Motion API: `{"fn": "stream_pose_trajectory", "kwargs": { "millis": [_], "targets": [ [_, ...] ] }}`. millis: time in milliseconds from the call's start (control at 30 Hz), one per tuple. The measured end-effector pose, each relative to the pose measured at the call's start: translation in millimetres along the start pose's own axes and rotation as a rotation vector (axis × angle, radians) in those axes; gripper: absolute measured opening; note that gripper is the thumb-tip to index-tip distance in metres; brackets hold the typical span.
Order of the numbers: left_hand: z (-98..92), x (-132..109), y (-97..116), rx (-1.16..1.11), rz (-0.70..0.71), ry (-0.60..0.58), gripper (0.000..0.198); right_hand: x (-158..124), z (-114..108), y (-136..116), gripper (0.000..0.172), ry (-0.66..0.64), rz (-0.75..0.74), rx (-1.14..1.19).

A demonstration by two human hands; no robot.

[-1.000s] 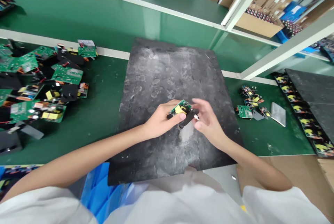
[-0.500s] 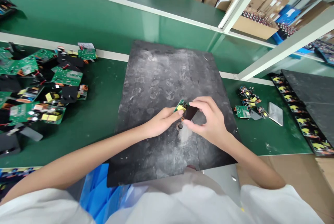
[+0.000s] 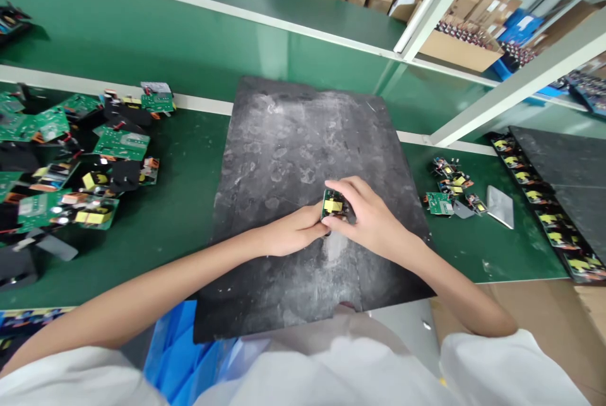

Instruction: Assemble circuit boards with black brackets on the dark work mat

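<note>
A small green circuit board (image 3: 334, 206) with a yellow transformer is held above the black mat (image 3: 293, 141), its component side facing up. My right hand (image 3: 372, 216) grips it with thumb and index finger at its two opposite edges. My left hand (image 3: 296, 229) is closed at the board's left edge, its fingertips partly hidden by the board. Some dark material shows between the board and my right palm, mostly covered by the fingers. Beneath my hands a small round hole in the mat is partly covered.
Many loose circuit boards (image 3: 123, 143) and black plates are heaped on the green bench at left. To the right lie a few more boards (image 3: 440, 203) and a flat silver block (image 3: 500, 206). A black tray (image 3: 552, 220) of boards stands farther right. A white shelf post (image 3: 516, 81) slants at upper right.
The board has turned so its component side faces up. My right hand has shifted from the black plate to the board's edges, and my left thumb has come off the board's face.
</note>
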State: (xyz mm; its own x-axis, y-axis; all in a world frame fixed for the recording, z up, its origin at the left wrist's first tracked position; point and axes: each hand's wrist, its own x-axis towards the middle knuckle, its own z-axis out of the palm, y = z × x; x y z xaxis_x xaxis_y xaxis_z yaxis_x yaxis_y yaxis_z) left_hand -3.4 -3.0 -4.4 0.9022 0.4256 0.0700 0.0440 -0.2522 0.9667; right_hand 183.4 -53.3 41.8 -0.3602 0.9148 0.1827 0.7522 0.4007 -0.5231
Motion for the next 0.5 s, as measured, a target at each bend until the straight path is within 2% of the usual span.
{"fn": "stream_pose_trajectory", "kwargs": {
  "millis": [100,300,433,500],
  "targets": [
    [0.0,0,2,0.048,0.003,-0.02,0.026,1,0,1,0.048,-0.059,0.017,0.004],
    [-1.4,1,1,0.126,-0.004,-0.053,0.027,3,1,-5,0.058,-0.032,0.007,-0.135],
    [-9.1,-14,3,0.315,-0.047,0.021,0.034,2,1,-10,0.064,-0.015,0.032,-0.166],
    [-13.4,-15,5,0.485,0.001,0.122,0.039,7,-2,-11,0.068,0.0,0.037,-0.153]
  ]
}}
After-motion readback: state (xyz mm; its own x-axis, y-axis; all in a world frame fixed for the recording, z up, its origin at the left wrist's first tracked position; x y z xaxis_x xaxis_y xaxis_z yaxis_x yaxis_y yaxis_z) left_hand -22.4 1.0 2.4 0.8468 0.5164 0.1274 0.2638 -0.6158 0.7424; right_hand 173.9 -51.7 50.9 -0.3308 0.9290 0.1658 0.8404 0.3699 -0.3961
